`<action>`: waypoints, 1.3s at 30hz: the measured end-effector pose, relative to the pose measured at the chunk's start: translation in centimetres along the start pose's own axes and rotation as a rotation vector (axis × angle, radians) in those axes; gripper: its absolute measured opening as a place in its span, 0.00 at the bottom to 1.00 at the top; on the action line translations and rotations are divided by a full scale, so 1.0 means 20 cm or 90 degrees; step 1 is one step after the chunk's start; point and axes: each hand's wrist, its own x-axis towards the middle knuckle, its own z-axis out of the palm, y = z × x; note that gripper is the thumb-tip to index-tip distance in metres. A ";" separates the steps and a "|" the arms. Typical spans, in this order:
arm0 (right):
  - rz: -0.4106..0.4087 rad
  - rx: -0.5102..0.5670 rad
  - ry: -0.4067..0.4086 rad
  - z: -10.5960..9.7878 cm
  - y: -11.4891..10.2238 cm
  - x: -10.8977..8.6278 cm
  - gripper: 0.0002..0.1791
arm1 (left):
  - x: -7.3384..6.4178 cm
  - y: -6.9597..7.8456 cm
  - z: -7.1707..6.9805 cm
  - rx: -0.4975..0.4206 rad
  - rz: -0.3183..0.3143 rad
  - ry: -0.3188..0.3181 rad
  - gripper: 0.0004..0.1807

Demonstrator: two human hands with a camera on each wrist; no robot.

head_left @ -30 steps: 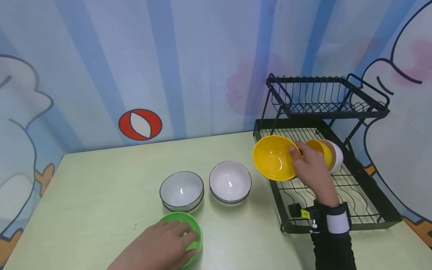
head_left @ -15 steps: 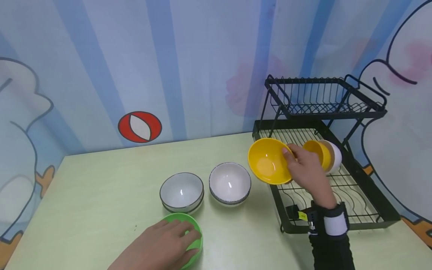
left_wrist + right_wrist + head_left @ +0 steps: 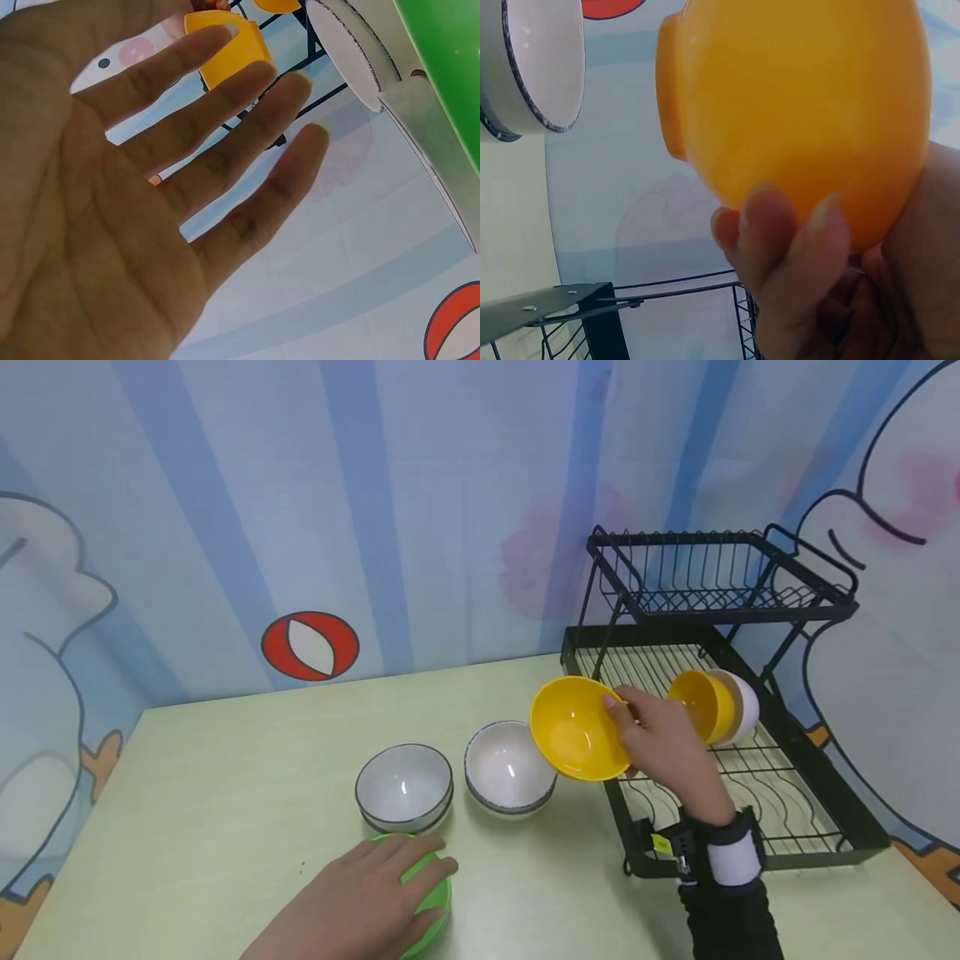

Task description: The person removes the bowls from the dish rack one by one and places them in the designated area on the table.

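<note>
My right hand (image 3: 663,747) pinches the rim of a yellow bowl (image 3: 576,728), thumb inside and fingers beneath. The bowl is tilted in the air, left of the rack's lower tier and partly over a white bowl. Its outer side and foot fill much of the right wrist view. My left hand (image 3: 367,893) is over a green bowl (image 3: 433,910) at the front and hides most of it. In the left wrist view the fingers (image 3: 255,184) are spread and fairly straight, with nothing held; the green bowl's side (image 3: 454,52) shows at the top right.
Dark-rimmed white bowls stand mid-table: a stack (image 3: 403,785) behind the green bowl, others (image 3: 510,768) to its right. A black two-tier dish rack (image 3: 780,860) stands at the right. Its lower tier holds another yellow bowl (image 3: 705,706) and a white bowl (image 3: 744,710) on their sides.
My right hand has carried the yellow bowl left and slightly down, away from the rack. My left hand's fingers have lifted and straightened a little over the green bowl.
</note>
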 end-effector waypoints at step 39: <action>-0.212 0.003 -0.206 0.18 -0.14 -0.01 0.13 | 0.05 0.09 -0.05 0.006 0.006 -0.027 0.36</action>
